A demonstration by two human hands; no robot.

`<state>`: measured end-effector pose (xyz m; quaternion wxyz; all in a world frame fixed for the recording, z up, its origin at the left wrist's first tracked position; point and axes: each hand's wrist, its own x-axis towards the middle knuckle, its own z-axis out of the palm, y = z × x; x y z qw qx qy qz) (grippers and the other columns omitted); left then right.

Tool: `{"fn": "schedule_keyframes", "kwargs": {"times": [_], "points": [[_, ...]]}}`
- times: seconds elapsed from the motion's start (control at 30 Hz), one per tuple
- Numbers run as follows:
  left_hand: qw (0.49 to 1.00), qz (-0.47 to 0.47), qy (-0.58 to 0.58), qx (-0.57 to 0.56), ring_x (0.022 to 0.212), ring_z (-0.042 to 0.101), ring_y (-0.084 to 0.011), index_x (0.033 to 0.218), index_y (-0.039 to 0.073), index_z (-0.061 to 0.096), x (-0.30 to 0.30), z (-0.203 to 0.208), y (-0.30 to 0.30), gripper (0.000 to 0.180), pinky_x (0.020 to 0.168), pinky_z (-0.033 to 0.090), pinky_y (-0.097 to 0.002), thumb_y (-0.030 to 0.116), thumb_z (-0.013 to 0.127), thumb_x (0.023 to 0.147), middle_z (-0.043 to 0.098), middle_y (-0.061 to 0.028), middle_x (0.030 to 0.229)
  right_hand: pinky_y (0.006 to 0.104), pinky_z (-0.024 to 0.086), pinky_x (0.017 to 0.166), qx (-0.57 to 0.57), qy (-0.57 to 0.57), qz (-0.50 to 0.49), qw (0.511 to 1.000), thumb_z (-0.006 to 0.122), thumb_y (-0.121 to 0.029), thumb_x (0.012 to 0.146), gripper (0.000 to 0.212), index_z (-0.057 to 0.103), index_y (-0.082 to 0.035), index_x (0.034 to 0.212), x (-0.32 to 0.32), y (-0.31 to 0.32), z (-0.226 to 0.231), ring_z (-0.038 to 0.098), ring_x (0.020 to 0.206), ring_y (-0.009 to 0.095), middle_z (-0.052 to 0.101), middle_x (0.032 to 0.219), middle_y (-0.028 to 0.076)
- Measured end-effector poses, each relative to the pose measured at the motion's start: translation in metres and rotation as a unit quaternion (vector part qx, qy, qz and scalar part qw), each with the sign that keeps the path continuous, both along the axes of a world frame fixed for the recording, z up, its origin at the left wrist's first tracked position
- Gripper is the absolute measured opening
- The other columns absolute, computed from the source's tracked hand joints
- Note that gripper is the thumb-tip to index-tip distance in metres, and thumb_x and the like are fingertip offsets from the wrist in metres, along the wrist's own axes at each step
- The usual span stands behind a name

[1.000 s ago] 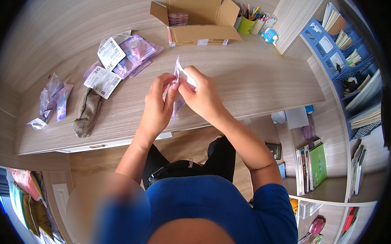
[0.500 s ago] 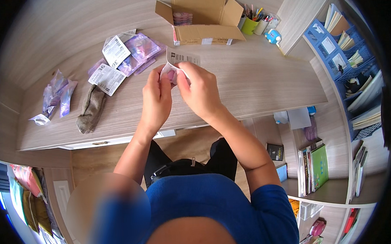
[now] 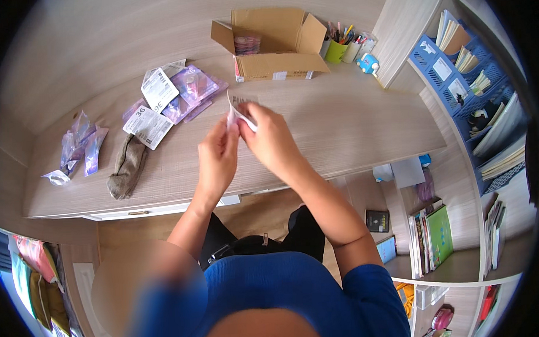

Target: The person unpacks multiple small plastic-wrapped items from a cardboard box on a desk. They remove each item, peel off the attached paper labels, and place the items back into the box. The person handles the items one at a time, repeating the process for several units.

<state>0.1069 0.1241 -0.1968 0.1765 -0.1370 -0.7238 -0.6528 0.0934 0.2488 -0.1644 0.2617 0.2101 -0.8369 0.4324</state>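
Observation:
Above the desk, my left hand [image 3: 217, 153] and my right hand [image 3: 272, 138] are close together, both pinching a bent white printed label [image 3: 236, 101]. The label stands up between my fingers, and its lower part is hidden by them. To the left of my hands lies a pile of flat purple plastic packets [image 3: 194, 87], with white printed labels [image 3: 149, 126] on and beside them. A greyish-brown sock [image 3: 127, 167] rests just below these labels. Farther left are crumpled purple plastic wrappers [image 3: 77, 145].
An open cardboard box [image 3: 278, 64] with purple packets inside stands at the back of the desk [image 3: 351, 124]. Right of it are a green pen cup [image 3: 335, 51] and a small blue-and-white object [image 3: 368, 64]. A blue file rack [image 3: 450, 73] and shelves with books [image 3: 441, 231] line the right side.
The label is bent more sharply between my fingers, and my right hand has turned slightly. The whole scene has shifted a little in the view.

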Motion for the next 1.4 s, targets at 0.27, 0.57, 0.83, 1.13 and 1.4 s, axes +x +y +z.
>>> {"fn": "schedule_keyframes", "kwargs": {"times": [0.27,0.57,0.83,1.13,1.4], "points": [[0.995,0.033,0.085,-0.043,0.079,0.062,-0.0169,0.120,-0.001,0.052,-0.007,0.011,0.008,0.031,0.068,0.049,-0.0267,0.009,0.052,0.091,0.065,-0.0147,0.086,0.0384,0.048,0.054,0.007,0.076,-0.061,0.995,0.060,-0.003,0.079,0.014,0.058,0.001,0.093,-0.008,-0.005,-0.011,0.062,0.064,0.035,0.062,0.072,0.019],[0.998,0.027,-0.010,0.062,0.077,0.061,-0.0148,0.108,0.000,0.053,-0.024,0.002,-0.006,0.031,0.066,0.048,-0.0277,0.026,0.041,0.097,0.062,-0.0094,0.080,0.0339,0.047,0.054,-0.121,-0.071,0.032,0.990,0.062,-0.007,0.079,0.015,0.059,0.003,0.091,-0.008,0.010,-0.001,0.063,0.060,0.023,0.063,0.070,0.015],[0.959,-0.101,-0.111,0.241,0.088,0.060,-0.0157,0.116,0.000,0.049,-0.005,0.030,-0.007,0.044,0.076,0.049,-0.0281,0.038,0.040,0.097,0.060,-0.0096,0.102,0.0289,0.050,0.073,-0.416,-0.336,0.218,0.816,0.066,-0.009,0.081,0.029,0.056,0.003,0.105,-0.002,0.029,0.014,0.062,0.082,0.015,0.063,0.093,0.009],[0.894,-0.190,-0.215,0.345,0.073,0.059,-0.0158,0.106,-0.004,0.052,-0.018,0.021,-0.027,0.047,0.070,0.049,-0.0312,0.041,0.041,0.096,0.060,-0.0109,0.087,0.0317,0.051,0.077,-0.415,-0.462,0.256,0.741,0.067,-0.013,0.079,0.035,0.056,0.000,0.110,-0.004,0.047,0.005,0.061,0.089,0.017,0.063,0.097,0.008],[0.984,0.001,-0.066,0.167,0.066,0.048,-0.0045,0.120,0.007,0.050,-0.024,-0.012,-0.021,0.027,0.055,0.039,-0.0200,0.014,0.050,0.094,0.055,-0.0012,0.073,0.0344,0.050,0.077,-0.355,-0.445,0.161,0.806,0.068,-0.008,0.077,0.040,0.052,0.002,0.113,-0.011,0.049,-0.042,0.061,0.091,0.021,0.062,0.099,0.012]]}}
